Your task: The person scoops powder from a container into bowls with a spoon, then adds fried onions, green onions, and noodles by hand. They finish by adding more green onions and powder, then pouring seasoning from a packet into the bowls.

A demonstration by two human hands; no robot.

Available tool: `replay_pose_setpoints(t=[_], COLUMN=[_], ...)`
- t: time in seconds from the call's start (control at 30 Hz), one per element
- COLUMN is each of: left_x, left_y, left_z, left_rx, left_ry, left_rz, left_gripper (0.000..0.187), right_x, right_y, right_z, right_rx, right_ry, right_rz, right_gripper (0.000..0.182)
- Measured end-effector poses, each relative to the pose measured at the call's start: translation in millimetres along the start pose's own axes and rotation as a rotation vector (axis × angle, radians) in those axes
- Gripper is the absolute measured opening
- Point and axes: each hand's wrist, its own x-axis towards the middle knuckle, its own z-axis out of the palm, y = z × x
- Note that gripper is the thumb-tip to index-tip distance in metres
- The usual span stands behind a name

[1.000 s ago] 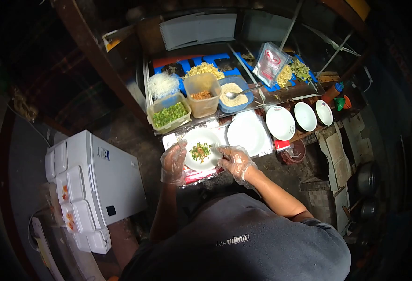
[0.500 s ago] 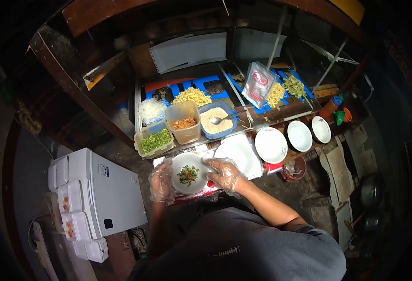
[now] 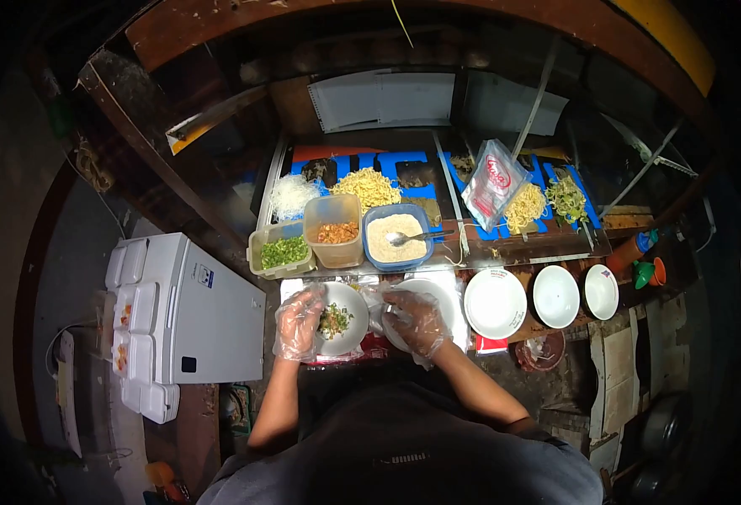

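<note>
Both my hands wear clear plastic gloves. My left hand (image 3: 300, 322) is closed on the left rim of a white bowl (image 3: 355, 313) that holds chopped greens and brown bits (image 3: 334, 321). Just right of that bowl, my right hand (image 3: 417, 321) is over the left part of a second white bowl (image 3: 448, 296). Its fingers are bent and apart, with nothing visible in them; whether they touch the rim cannot be made out. Behind the bowls stand tubs of chopped green onion (image 3: 284, 252), brown topping (image 3: 337, 233) and pale powder with a spoon (image 3: 397, 239).
More white bowls (image 3: 495, 304) line the counter to the right, above a reddish bucket (image 3: 541, 350). Noodles (image 3: 369, 188), leafy greens (image 3: 566, 199) and a printed plastic bag (image 3: 494, 185) lie behind. At left, foam boxes (image 3: 137, 307) sit on a white freezer (image 3: 215, 311).
My right hand has left the filled bowl's right side and moved right over the second bowl. My left hand stays at the filled bowl. The camera view has shifted.
</note>
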Motion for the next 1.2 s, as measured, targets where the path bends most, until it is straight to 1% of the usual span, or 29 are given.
replay_pose_setpoints(t=[0.03,0.1,0.13,0.17,0.23,0.27,0.3,0.37,0.4,0.43,0.5,0.57,0.63,0.7,0.77,0.8,0.83,0.9,0.93,1.0,1.03,1.1,1.2], left_x=[1.3,7.0,10.2,13.1,17.2,18.7,21.6,29.4,31.7,33.1,35.4,35.8,37.7,37.9,38.4,38.1,37.5,37.8,38.1,39.1,39.9,41.3,42.2], left_y=[11.8,35.0,37.9,42.7,50.7,48.6,48.7,51.6,61.9,62.8,63.9,62.5,64.1,65.5,62.3,61.8,61.0,58.2,56.6,53.5,52.3,50.1,46.9], left_z=[4.3,13.0,16.2,20.0,29.2,34.7,39.1,46.1,49.0,53.3,58.8,63.8,67.2,66.6,66.2,66.2,66.3,66.4,65.6,63.7,62.6,61.1,61.0], left_rx=[0.006,0.069,0.122,0.119,0.138,0.083,0.071,0.136,0.098,0.093,0.110,0.110,0.115,0.127,0.124,0.100,0.099,0.063,0.062,0.093,0.093,0.110,0.097], left_ry=[-0.004,-0.040,-0.071,-0.085,-0.108,-0.103,-0.120,-0.119,-0.148,-0.148,-0.134,-0.131,-0.146,-0.144,-0.146,-0.136,-0.133,-0.141,-0.142,-0.174,-0.173,-0.188,-0.184], left_rz=[-0.009,-0.044,0.044,0.049,0.114,0.144,0.149,0.220,0.124,0.122,0.221,0.218,0.214,0.207,0.238,0.258,0.258,0.263,0.262,0.290,0.290,0.324,0.344], left_gripper=[0.022,0.023,0.025,0.025,0.025,0.028,0.028,0.032,0.036,0.036,0.039,0.040,0.041,0.042,0.043,0.043,0.043,0.044,0.044,0.044,0.044,0.043,0.041], right_x=[-3.2,-5.6,-4.5,-3.3,-2.0,2.3,6.1,15.4,22.8,27.8,37.9,45.2,51.3,57.1,61.6,62.5,65.2,73.0,73.8,74.4,74.7,75.7,75.1], right_y=[3.3,9.1,8.2,11.8,17.7,21.1,22.0,21.0,22.5,22.6,18.9,14.6,14.8,19.7,16.5,14.6,19.7,27.6,25.1,14.2,9.0,1.3,-0.3], right_z=[-2.1,-11.6,-20.7,-25.7,-35.3,-42.3,-49.2,-60.6,-62.7,-65.8,-70.6,-72.2,-73.7,-69.6,-68.4,-71.6,-68.9,-62.1,-62.2,-63.9,-64.7,-64.8,-64.1], right_rx=[0.008,0.117,0.083,0.081,0.618,0.749,0.741,0.955,0.991,0.985,0.900,0.900,0.896,0.853,0.823,0.773,0.771,0.643,0.642,0.382,0.382,0.201,0.153], right_ry=[-0.005,0.177,0.312,0.324,0.461,0.486,0.506,0.520,0.517,0.518,0.439,0.433,0.398,0.398,0.445,0.411,0.410,0.479,0.480,0.482,0.482,0.469,0.413], right_rz=[0.007,-0.038,-0.152,-0.143,0.290,0.296,0.302,0.283,0.327,0.329,0.412,0.426,0.522,0.476,0.470,0.473,0.472,0.294,0.296,0.179,0.178,0.176,0.152], right_gripper=[0.037,0.030,0.025,0.025,0.021,0.024,0.024,0.034,0.042,0.042,0.045,0.047,0.045,0.043,0.034,0.025,0.025,0.019,0.019,0.019,0.019,0.020,0.019])
